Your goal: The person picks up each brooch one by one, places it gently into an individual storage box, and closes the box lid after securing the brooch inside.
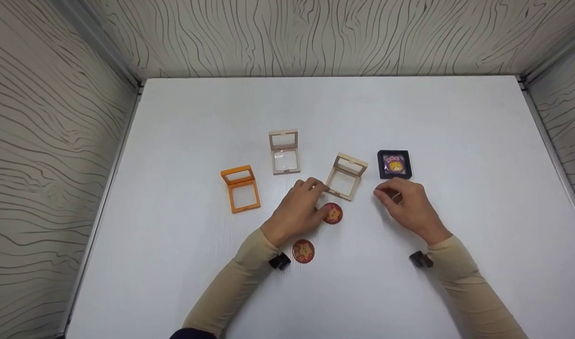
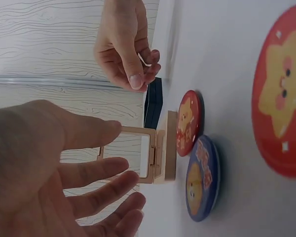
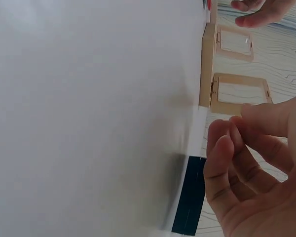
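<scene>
My left hand (image 1: 299, 209) hovers with spread, relaxed fingers over the round badges, holding nothing; its thumb overlaps a red badge (image 1: 334, 214) in the head view. Under that hand a blue badge (image 2: 202, 178) lies beside the red one, showing only in the left wrist view. A second red badge (image 1: 303, 251) with a star face lies nearer the wrist. Just beyond the left fingertips stands an open cream frame case (image 1: 342, 182). My right hand (image 1: 409, 202) is loosely curled, nothing visible in it, close in front of a black frame case (image 1: 381, 165) with a purple badge inside.
An open orange frame case (image 1: 244, 197) stands on the left of the white table (image 1: 183, 122). Farther back is an open beige frame case (image 1: 286, 161). Wood-patterned panels (image 1: 287, 37) enclose the table at the back and sides.
</scene>
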Demonstrator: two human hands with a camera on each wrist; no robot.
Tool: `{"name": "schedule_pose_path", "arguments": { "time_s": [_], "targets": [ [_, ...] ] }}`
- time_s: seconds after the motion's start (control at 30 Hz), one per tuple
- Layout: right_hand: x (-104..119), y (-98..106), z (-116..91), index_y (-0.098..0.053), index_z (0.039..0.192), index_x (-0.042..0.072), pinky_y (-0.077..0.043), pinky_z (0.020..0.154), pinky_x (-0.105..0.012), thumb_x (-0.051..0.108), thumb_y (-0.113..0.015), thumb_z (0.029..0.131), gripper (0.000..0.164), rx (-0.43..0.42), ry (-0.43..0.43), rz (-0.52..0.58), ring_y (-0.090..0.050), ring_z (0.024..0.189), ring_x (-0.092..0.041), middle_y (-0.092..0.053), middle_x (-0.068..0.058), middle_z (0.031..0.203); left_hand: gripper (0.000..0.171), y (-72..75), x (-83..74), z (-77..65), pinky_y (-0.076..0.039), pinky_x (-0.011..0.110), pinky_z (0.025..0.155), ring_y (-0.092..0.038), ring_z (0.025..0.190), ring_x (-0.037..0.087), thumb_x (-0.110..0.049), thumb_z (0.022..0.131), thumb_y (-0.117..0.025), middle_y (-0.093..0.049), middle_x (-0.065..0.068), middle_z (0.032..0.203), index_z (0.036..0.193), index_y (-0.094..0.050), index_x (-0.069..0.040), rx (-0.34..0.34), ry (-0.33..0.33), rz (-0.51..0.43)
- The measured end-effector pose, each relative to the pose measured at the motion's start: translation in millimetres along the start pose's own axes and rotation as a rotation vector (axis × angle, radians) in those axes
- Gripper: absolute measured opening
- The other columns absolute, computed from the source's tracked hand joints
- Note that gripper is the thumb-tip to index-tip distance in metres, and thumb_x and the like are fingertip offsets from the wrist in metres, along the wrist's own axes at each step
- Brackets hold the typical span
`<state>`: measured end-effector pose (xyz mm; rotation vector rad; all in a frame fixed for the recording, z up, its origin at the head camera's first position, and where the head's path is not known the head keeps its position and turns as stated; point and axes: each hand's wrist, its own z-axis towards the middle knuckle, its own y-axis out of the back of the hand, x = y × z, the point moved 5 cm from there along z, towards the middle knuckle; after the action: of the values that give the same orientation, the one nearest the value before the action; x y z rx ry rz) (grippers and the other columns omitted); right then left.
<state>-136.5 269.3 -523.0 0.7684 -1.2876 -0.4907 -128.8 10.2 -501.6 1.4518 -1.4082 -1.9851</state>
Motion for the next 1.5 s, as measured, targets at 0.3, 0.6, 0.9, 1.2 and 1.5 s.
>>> {"name": "schedule_pose_path", "arguments": {
  "time_s": [0.3,0.6,0.9,1.2,1.5],
  "targets": [
    [21.3,-25.6,9.1,-0.081,0.109,0.011,-0.054,0.075,-0.024,0.016,-0.074,0.102,0.011,0.220,-0.051,0.058,-0.066,0.084,-0.012,-0.077,0.000,0.098,0.055,-10.7,9.3,-0.8,-0.050,0.042,0.107,-0.059,0.126,0.027,-0.037,0.095,-0.081,-0.064,0.007,0.141,0.140,-0.068,-0.007,0.096,0.065,0.084],
    [37.6,-48.1,10.8,-0.081,0.106,0.009,-0.054,0.064,-0.024,0.017,-0.073,0.102,0.012,0.304,-0.074,0.136,-0.069,0.071,-0.009,-0.077,-0.001,0.091,0.058,-23.1,8.7,1.0,-0.051,0.041,0.107,-0.057,0.126,0.026,-0.036,0.087,-0.089,-0.062,0.007,0.139,0.135,-0.070,-0.008,0.084,0.054,0.087],
    [42.6,-60.1,11.5,-0.080,0.098,0.007,-0.049,0.052,-0.022,0.019,-0.077,0.099,0.012,0.347,-0.092,0.181,-0.069,0.058,-0.010,-0.075,0.000,0.074,0.045,-23.7,8.3,2.0,-0.055,0.041,0.099,-0.060,0.119,0.026,-0.036,0.089,-0.088,-0.065,0.006,0.133,0.126,-0.076,-0.014,0.029,0.010,0.148],
    [39.3,-63.7,10.4,-0.077,0.101,0.003,-0.052,0.054,-0.023,0.017,-0.079,0.097,0.014,0.360,-0.139,0.260,-0.070,0.062,-0.015,-0.075,-0.005,0.077,0.042,-24.7,8.0,2.5,-0.054,0.039,0.100,-0.059,0.119,0.024,-0.035,0.089,-0.088,-0.065,0.004,0.133,0.125,-0.076,-0.016,0.035,0.033,0.117],
    [33.3,-63.1,9.9,-0.078,0.100,0.004,-0.058,0.058,-0.026,0.019,-0.075,0.101,0.016,0.415,-0.217,0.319,-0.073,0.066,-0.017,-0.077,-0.006,0.080,0.045,-26.9,7.9,2.1,-0.054,0.038,0.101,-0.059,0.117,0.022,-0.032,0.090,-0.087,-0.067,0.002,0.130,0.130,-0.072,-0.016,0.045,0.050,0.059]
  ]
}}
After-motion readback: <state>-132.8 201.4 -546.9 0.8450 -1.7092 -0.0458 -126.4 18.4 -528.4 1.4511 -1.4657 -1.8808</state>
